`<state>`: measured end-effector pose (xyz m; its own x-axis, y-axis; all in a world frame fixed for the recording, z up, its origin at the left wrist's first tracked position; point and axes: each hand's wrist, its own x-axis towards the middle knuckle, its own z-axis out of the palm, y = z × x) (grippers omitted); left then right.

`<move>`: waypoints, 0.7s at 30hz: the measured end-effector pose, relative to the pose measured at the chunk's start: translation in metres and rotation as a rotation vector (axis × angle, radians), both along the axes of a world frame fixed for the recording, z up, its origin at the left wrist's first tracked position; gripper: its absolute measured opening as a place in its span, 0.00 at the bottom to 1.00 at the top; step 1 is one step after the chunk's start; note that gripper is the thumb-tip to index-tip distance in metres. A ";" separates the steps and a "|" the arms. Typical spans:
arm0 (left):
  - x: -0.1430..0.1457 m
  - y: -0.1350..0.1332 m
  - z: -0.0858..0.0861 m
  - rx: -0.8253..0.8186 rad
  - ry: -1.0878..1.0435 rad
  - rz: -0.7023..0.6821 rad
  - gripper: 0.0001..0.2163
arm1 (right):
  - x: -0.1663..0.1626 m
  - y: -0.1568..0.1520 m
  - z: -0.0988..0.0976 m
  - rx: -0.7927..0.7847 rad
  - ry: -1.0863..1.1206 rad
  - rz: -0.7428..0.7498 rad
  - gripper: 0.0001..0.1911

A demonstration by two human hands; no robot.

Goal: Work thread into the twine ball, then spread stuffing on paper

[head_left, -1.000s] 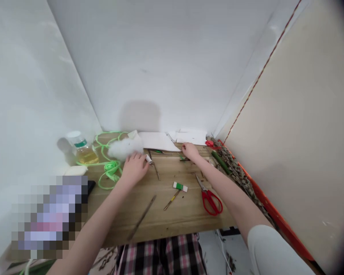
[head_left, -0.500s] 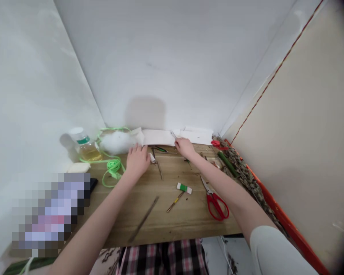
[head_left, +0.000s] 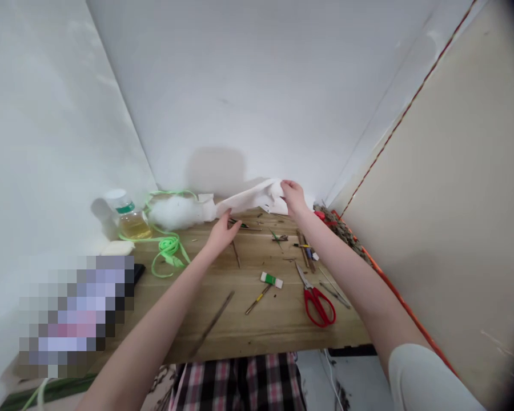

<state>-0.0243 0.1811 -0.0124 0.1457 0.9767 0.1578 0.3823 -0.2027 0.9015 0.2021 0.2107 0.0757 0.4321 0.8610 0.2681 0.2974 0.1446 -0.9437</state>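
Note:
A long strip of white paper [head_left: 251,198] is lifted at the back of the table, its right end raised and curled. My right hand [head_left: 294,195] pinches that raised end. Lower down, my left hand [head_left: 223,229] is at the strip's left part, with fingertips hidden behind the paper's edge and the thumb pointing right. Left of it lie a fluffy white clump of stuffing [head_left: 171,213] and a coil of bright green ribbon [head_left: 169,245]. Another white paper piece [head_left: 278,209] shows beneath my right hand.
Red-handled scissors [head_left: 319,305], a green-and-white eraser-like block [head_left: 271,279] and thin sticks [head_left: 216,319] lie on the wooden table [head_left: 188,337]. A bottle of yellow liquid [head_left: 133,222] stands back left, behind a blurred-out screen [head_left: 81,311]. Dried leaves [head_left: 346,237] line the right edge.
My right hand has raised the white paper's right end off the table and moved right. My left hand has shifted right, from beside the stuffing to the strip's lower edge.

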 end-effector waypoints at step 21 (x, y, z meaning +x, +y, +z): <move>0.005 -0.012 0.041 -0.293 -0.787 0.090 0.15 | 0.015 -0.054 0.009 -0.312 0.479 0.202 0.08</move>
<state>-0.0192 0.1687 0.0290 0.0186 0.9966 -0.0808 -0.3755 0.0818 0.9232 0.2173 0.1566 0.0843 0.2617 0.9454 -0.1942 -0.1759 -0.1511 -0.9727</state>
